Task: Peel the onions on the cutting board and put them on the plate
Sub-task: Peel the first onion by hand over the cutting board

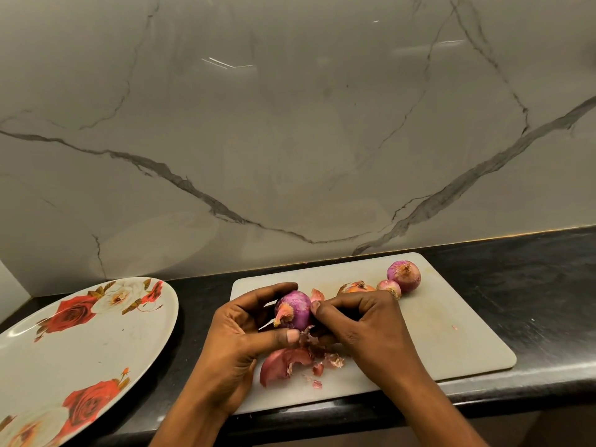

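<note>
You held the half-peeled onion point(295, 309) just above the near-left part of the cutting board point(451, 333). Your left hand point(238, 343) gripped it, fingers curled over its far side and the thumb pressed beneath it, so that its pale stem end pointed toward you and to the left. Your right hand point(364, 324) was closed against the onion's right side, fingertips bunched in a pinch. It seemed to have a strip of skin between them, though the fingers hid that spot and I could not be sure. The onion's exposed surface looked purple and glossy.

Loose skins point(283, 362) lay on the board directly under your hands: one large reddish shell and several smaller scraps beside it.

Three more onions sat toward the board's far edge, to the right of your hands. An orange-skinned onion point(356, 287) showed just past your right knuckles. A small onion point(388, 287) was next to it, and it touched the larger purple onion point(404, 275) nearest the board's far right corner.

The plate point(80, 359), white with red roses, lay to the left of the board with a gap between them, and no onion was on it. Board and plate both rested on the black counter point(532, 285). The veined marble wall point(290, 124) rose behind the board.
</note>
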